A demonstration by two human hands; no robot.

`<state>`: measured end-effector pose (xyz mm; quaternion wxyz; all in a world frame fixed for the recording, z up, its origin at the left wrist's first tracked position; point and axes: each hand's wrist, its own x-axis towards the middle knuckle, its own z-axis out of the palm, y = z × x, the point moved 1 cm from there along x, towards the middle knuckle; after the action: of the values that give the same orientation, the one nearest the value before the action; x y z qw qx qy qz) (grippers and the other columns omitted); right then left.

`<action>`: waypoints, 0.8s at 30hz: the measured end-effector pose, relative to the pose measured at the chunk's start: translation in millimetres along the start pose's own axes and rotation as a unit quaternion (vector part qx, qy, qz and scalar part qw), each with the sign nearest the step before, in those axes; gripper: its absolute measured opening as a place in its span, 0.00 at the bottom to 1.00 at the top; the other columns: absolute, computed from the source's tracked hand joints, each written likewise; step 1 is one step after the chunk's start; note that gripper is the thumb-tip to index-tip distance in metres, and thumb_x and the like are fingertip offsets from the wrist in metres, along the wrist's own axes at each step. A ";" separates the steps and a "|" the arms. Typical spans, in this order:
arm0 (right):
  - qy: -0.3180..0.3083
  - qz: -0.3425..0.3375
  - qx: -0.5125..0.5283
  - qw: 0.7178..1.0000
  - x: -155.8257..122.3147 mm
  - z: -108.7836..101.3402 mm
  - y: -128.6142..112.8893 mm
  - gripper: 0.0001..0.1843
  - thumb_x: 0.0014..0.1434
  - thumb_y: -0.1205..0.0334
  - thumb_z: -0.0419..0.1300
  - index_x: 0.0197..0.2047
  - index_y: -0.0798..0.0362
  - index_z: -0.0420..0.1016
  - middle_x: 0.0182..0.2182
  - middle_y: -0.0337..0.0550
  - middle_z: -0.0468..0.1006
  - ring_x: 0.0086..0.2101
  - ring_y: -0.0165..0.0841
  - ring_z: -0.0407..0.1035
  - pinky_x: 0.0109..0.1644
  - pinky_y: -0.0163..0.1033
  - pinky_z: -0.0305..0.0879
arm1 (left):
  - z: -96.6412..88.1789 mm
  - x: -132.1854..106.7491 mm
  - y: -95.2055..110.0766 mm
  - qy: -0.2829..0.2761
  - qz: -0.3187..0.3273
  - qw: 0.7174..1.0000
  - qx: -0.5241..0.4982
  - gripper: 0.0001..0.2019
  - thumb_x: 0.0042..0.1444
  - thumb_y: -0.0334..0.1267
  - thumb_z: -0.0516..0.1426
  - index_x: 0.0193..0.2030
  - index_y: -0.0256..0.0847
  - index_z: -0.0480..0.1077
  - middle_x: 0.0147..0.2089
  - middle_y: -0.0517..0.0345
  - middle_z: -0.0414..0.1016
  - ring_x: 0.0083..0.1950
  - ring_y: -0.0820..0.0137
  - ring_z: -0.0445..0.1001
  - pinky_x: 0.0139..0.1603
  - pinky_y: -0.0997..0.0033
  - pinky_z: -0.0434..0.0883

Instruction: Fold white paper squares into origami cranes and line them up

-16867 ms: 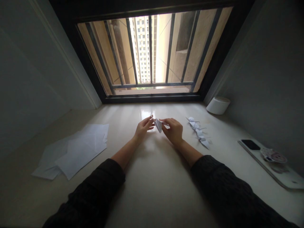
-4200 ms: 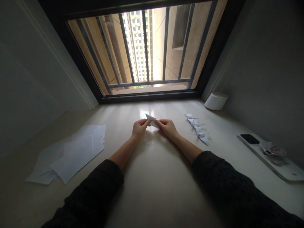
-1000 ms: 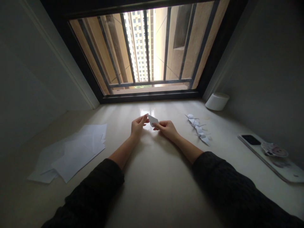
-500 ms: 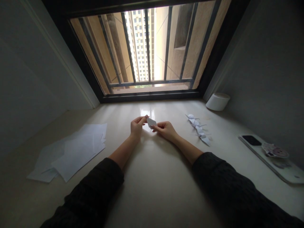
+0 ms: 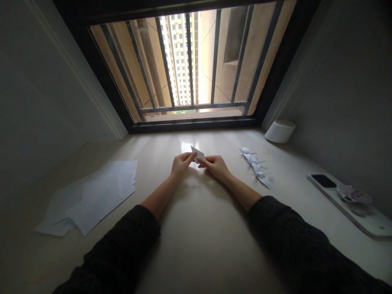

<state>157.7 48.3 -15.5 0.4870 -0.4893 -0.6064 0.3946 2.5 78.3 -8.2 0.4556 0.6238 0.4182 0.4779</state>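
A small folded piece of white paper [image 5: 198, 152] is held up just above the pale sill, between both hands. My left hand [image 5: 183, 162] pinches its lower edge with thumb and forefinger. My right hand [image 5: 214, 166] grips the lower right part, its thumb close to the left thumb. The fingers behind the paper are partly hidden. To the right of my right hand lie several folded paper cranes [image 5: 255, 164] in a slanting row. Loose sheets of white paper [image 5: 104, 192] overlap in a pile off to the left.
A white round container [image 5: 280, 131] stands at the back right by the wall. Nearer, a phone [image 5: 343, 204] with a round grip on its back lies along the right side. Behind the sill is a dark-framed window [image 5: 196, 125] with bars outside.
My left hand has shifted right and slightly down along the paper, closer to my right hand. The paper's upper left corner now sticks up free above the fingers.
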 end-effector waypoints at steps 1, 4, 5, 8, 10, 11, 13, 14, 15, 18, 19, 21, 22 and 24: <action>0.001 -0.002 -0.006 1.000 0.1 0.1 0.3 0.27 0.49 0.39 0.59 0.25 0.58 0.80 0.22 0.46 0.78 0.22 0.30 0.67 0.27 0.34 0.57 | 0.4 0.0 -0.7 -0.008 0.005 1.000 0.006 0.18 0.49 0.53 0.59 0.30 0.37 0.77 0.29 0.55 0.77 0.32 0.69 0.72 0.34 0.72 0.64; -0.003 -0.006 -0.033 0.999 -0.2 1.7 1.8 0.27 0.49 0.38 0.59 0.26 0.57 0.80 0.19 0.44 0.77 0.20 0.28 0.63 0.24 0.33 0.54 | 0.1 0.3 -3.0 0.011 0.011 1.000 0.006 0.18 0.48 0.53 0.59 0.27 0.37 0.76 0.26 0.55 0.76 0.30 0.70 0.72 0.33 0.72 0.64; -0.005 -0.007 -0.045 0.999 -0.5 2.4 2.4 0.27 0.49 0.38 0.59 0.26 0.57 0.80 0.18 0.43 0.75 0.19 0.27 0.61 0.23 0.33 0.52 | -0.1 0.5 -3.5 0.019 0.009 1.000 0.004 0.18 0.48 0.53 0.59 0.26 0.37 0.76 0.26 0.56 0.76 0.29 0.70 0.71 0.33 0.72 0.64; -0.015 -0.011 -0.079 0.997 -1.9 4.2 2.8 0.26 0.50 0.39 0.59 0.25 0.56 0.80 0.13 0.39 0.69 0.16 0.24 0.54 0.21 0.33 0.47 | -0.6 1.1 -3.3 0.044 0.001 0.999 -0.005 0.18 0.48 0.53 0.59 0.26 0.37 0.77 0.25 0.56 0.76 0.28 0.71 0.71 0.32 0.71 0.64; -0.025 -0.014 -0.092 0.995 -3.1 5.2 1.9 0.25 0.50 0.41 0.59 0.24 0.56 0.80 0.12 0.37 0.67 0.16 0.23 0.52 0.21 0.33 0.45 | -0.8 1.0 -2.4 0.067 -0.007 0.998 -0.015 0.18 0.48 0.52 0.59 0.28 0.37 0.77 0.25 0.55 0.76 0.28 0.71 0.71 0.32 0.71 0.63; -0.029 -0.014 -0.096 0.995 -3.6 5.6 1.3 0.25 0.50 0.41 0.59 0.24 0.56 0.80 0.12 0.37 0.67 0.16 0.23 0.51 0.21 0.33 0.45 | -0.8 0.9 -1.9 0.077 -0.011 0.997 -0.021 0.17 0.48 0.52 0.60 0.29 0.37 0.78 0.26 0.55 0.76 0.28 0.71 0.71 0.33 0.71 0.63; -0.034 -0.014 -0.099 0.994 -4.3 6.2 0.1 0.25 0.50 0.41 0.59 0.23 0.56 0.80 0.11 0.36 0.65 0.16 0.23 0.51 0.21 0.33 0.45 | -0.6 0.2 -1.1 0.090 -0.013 0.995 -0.028 0.18 0.49 0.52 0.60 0.30 0.37 0.78 0.26 0.55 0.76 0.28 0.72 0.70 0.33 0.71 0.63; -0.035 -0.013 -0.100 0.994 -4.5 6.5 -0.3 0.25 0.50 0.41 0.59 0.23 0.56 0.80 0.11 0.36 0.65 0.16 0.23 0.51 0.21 0.33 0.44 | -0.4 -0.1 -0.8 0.092 -0.011 0.995 -0.030 0.18 0.49 0.52 0.59 0.30 0.36 0.78 0.26 0.55 0.76 0.28 0.72 0.70 0.33 0.71 0.63; -0.037 -0.011 -0.102 0.994 -4.5 6.7 -0.6 0.25 0.50 0.41 0.59 0.23 0.56 0.80 0.11 0.36 0.65 0.16 0.23 0.51 0.21 0.33 0.44 | -0.3 -0.5 -0.4 0.093 -0.007 0.995 -0.029 0.18 0.49 0.52 0.59 0.30 0.36 0.77 0.26 0.55 0.76 0.28 0.72 0.70 0.33 0.71 0.63; -0.038 -0.013 -0.109 0.993 -4.0 6.4 -1.3 0.25 0.50 0.40 0.59 0.23 0.56 0.79 0.11 0.35 0.64 0.16 0.24 0.52 0.21 0.33 0.45 | 0.0 -1.1 0.3 0.092 0.002 0.995 -0.023 0.18 0.49 0.52 0.59 0.29 0.36 0.77 0.26 0.55 0.76 0.28 0.72 0.69 0.32 0.72 0.63; -0.034 -0.017 -0.106 0.994 -3.6 6.0 -1.6 0.26 0.50 0.39 0.58 0.22 0.56 0.78 0.12 0.36 0.64 0.17 0.24 0.53 0.21 0.33 0.46 | 0.1 -1.2 0.4 0.092 0.004 0.996 -0.020 0.18 0.49 0.51 0.59 0.29 0.36 0.77 0.26 0.55 0.76 0.28 0.72 0.69 0.31 0.72 0.63; -0.021 -0.026 -0.085 0.996 -2.3 4.9 -1.9 0.27 0.52 0.39 0.56 0.21 0.55 0.76 0.14 0.37 0.67 0.19 0.26 0.58 0.23 0.33 0.50 | 0.5 -1.2 0.2 0.084 0.012 0.996 -0.014 0.17 0.49 0.51 0.59 0.29 0.37 0.77 0.27 0.55 0.76 0.29 0.72 0.70 0.31 0.72 0.64; -0.012 -0.028 -0.069 0.997 -1.5 4.3 -1.5 0.27 0.52 0.39 0.56 0.23 0.55 0.76 0.16 0.38 0.69 0.20 0.27 0.60 0.24 0.33 0.52 | 0.8 -1.2 -0.1 0.073 0.019 0.997 -0.012 0.17 0.49 0.51 0.60 0.30 0.37 0.77 0.28 0.55 0.77 0.29 0.72 0.70 0.32 0.72 0.64; 0.004 -0.023 -0.037 0.999 0.3 3.5 0.4 0.25 0.51 0.39 0.57 0.26 0.55 0.77 0.20 0.39 0.73 0.22 0.28 0.63 0.26 0.33 0.56 | 1.9 -1.4 -0.8 0.041 0.034 0.999 -0.006 0.16 0.49 0.50 0.60 0.30 0.38 0.77 0.29 0.55 0.77 0.31 0.71 0.71 0.35 0.72 0.65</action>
<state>154.4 48.6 -16.6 0.4797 -0.4943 -0.6298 0.3591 4.0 76.9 -9.6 0.4254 0.6150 0.4120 0.5207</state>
